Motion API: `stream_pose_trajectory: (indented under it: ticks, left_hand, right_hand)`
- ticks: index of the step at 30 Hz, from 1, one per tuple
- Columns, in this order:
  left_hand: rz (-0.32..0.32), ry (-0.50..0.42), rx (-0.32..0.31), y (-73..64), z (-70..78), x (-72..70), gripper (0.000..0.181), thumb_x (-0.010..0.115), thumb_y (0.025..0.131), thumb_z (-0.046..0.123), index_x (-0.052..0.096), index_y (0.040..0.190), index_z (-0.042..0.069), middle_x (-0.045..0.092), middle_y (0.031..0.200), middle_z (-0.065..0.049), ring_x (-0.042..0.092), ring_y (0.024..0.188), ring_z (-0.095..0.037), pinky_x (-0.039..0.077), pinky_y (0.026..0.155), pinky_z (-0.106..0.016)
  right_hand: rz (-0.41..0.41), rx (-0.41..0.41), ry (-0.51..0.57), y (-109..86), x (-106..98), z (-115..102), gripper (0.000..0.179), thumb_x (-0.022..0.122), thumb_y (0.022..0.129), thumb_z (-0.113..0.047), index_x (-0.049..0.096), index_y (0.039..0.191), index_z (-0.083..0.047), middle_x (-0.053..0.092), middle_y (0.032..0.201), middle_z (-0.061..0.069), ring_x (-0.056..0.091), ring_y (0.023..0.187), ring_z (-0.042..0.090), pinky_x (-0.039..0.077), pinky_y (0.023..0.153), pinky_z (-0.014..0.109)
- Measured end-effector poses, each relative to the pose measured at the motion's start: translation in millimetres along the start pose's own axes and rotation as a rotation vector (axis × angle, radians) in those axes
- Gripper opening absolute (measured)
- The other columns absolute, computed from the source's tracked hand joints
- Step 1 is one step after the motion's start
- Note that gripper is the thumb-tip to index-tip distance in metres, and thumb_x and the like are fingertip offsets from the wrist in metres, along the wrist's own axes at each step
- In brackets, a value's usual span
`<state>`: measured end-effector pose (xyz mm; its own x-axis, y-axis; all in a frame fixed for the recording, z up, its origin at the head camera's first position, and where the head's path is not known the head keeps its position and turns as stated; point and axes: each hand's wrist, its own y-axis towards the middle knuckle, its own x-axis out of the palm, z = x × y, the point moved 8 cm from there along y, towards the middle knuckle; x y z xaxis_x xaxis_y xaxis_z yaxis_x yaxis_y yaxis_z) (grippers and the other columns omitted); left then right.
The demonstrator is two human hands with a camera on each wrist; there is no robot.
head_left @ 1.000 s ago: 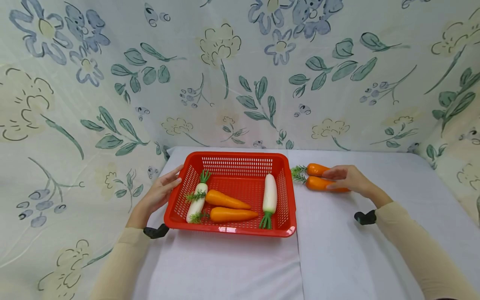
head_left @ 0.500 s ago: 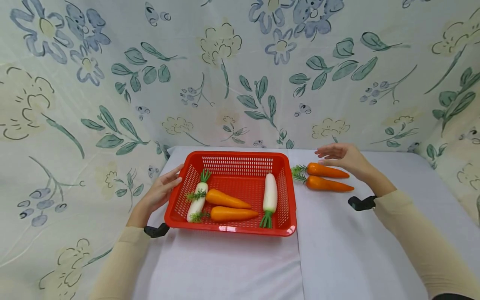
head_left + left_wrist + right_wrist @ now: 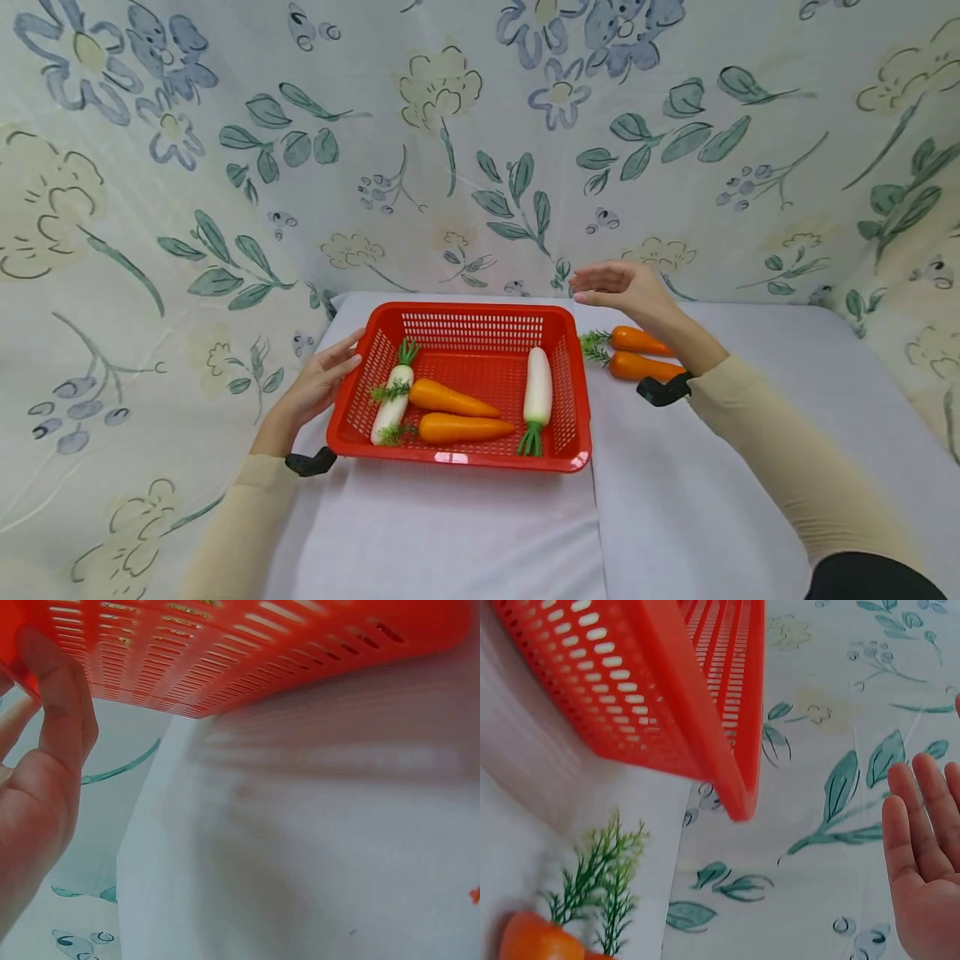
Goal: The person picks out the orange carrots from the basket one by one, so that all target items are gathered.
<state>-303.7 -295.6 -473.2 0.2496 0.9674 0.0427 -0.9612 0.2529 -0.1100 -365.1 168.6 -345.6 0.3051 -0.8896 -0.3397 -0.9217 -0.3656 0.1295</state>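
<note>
A red plastic basket (image 3: pixel 457 462) stands on the table, with slotted walls. Inside it, a white radish (image 3: pixel 392 408) lies at the left, two orange carrots (image 3: pixel 453 397) in the middle, and another white radish (image 3: pixel 538 387) at the right. My left hand (image 3: pixel 318 382) touches the basket's left rim with its fingertips and thumb. Beyond the basket's far right corner, my right hand (image 3: pixel 622 290) is raised with fingers extended, holding nothing; the right wrist view shows its palm (image 3: pixel 934 900) bare. Two more carrots (image 3: pixel 637 365) lie right of the basket, partly hidden behind the right forearm.
A white cloth (image 3: pixel 480 533) covers the table, with a seam running right of the basket. Floral fabric (image 3: pixel 420 167) hangs behind and at both sides. Feathery green carrot tops (image 3: pixel 604 877) point toward the basket's right wall.
My right hand has left the two carrots on the table and moved up and left toward the basket's far right corner. The left hand and basket have stayed in place.
</note>
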Motion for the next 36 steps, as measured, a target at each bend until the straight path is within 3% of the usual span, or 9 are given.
stream_pose_trajectory:
  ticks: [7,18,21,30,36]
  left_hand:
    - [-0.002,0.004,0.002,0.1,-0.7,-1.3,0.059,0.053,0.105,0.018,0.03,0.159,0.021,0.04,0.144,-0.023,0.059,0.113,-0.022,0.056,0.088,-0.038]
    - [0.01,0.009,0.004,-1.1,-1.5,-2.3,0.059,0.053,0.105,0.019,0.029,0.159,0.021,0.041,0.145,-0.021,0.059,0.114,-0.021,0.055,0.089,-0.038]
    - [0.008,0.002,0.003,-0.7,-1.5,-2.5,0.059,0.053,0.105,0.019,0.03,0.158,0.021,0.04,0.146,-0.021,0.059,0.114,-0.02,0.055,0.089,-0.038]
    - [0.016,0.009,-0.002,-0.4,-2.0,-2.6,0.061,0.056,0.103,0.022,0.03,0.158,0.022,0.039,0.149,-0.021,0.059,0.116,-0.021,0.054,0.09,-0.04]
    - [0.013,-0.003,-0.003,-0.9,-1.8,-2.5,0.06,0.054,0.104,0.02,0.03,0.159,0.021,0.04,0.146,-0.021,0.061,0.113,-0.02,0.055,0.089,-0.039]
  right_hand:
    - [-0.091,-0.013,0.113,19.1,50.5,-13.8,0.042,0.078,0.089,-0.016,0.065,0.127,-0.003,0.07,0.119,0.01,0.066,0.108,0.021,0.048,0.103,0.044]
    - [-0.235,-0.014,0.145,38.3,132.0,-15.1,0.037,0.077,0.087,-0.005,0.066,0.122,0.004,0.068,0.117,0.022,0.068,0.104,0.025,0.054,0.094,0.038]
    - [-0.269,-0.01,0.152,38.4,151.1,-15.2,0.036,0.076,0.087,-0.002,0.066,0.121,0.006,0.07,0.114,0.02,0.069,0.103,0.026,0.055,0.092,0.037]
    - [-0.288,0.093,0.198,39.2,191.1,0.9,0.039,0.077,0.087,-0.004,0.065,0.123,0.007,0.07,0.117,0.018,0.068,0.105,0.024,0.055,0.092,0.036]
    - [-0.309,0.113,0.216,37.6,213.2,11.1,0.038,0.077,0.086,-0.001,0.067,0.121,0.007,0.069,0.118,0.017,0.068,0.106,0.025,0.055,0.091,0.036]
